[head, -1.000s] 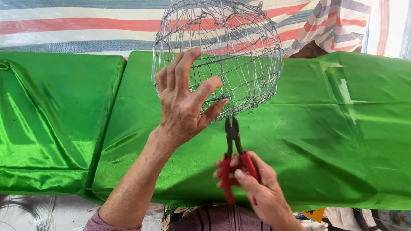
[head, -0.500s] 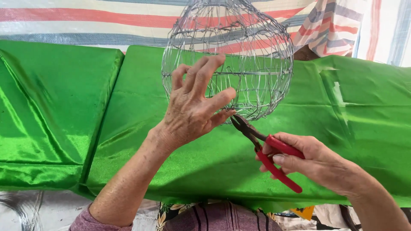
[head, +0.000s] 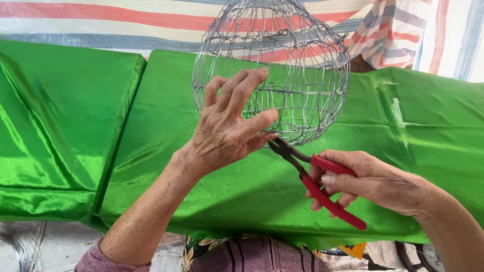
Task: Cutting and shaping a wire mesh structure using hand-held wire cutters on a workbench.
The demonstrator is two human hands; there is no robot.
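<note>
A rounded wire mesh cage (head: 297, 65) stands on a table under shiny green cloth (head: 212, 186). My left hand (head: 229, 128) presses on its lower left side, fingers spread over the wires and thumb near the bottom rim. My right hand (head: 370, 181) grips red-handled pliers (head: 315, 179). The dark jaws of the pliers reach up and left to the cage's bottom edge, just under my left thumb.
A second green-covered panel (head: 55, 131) lies to the left, split from the first by a fold. Striped fabric (head: 126, 22) hangs behind the table. A patterned garment (head: 252, 254) shows at the bottom edge.
My right hand swung the pliers from pointing straight up to lying slanted, and brought the jaws to the cage's bottom rim. My left hand shifted its fingers higher on the mesh.
</note>
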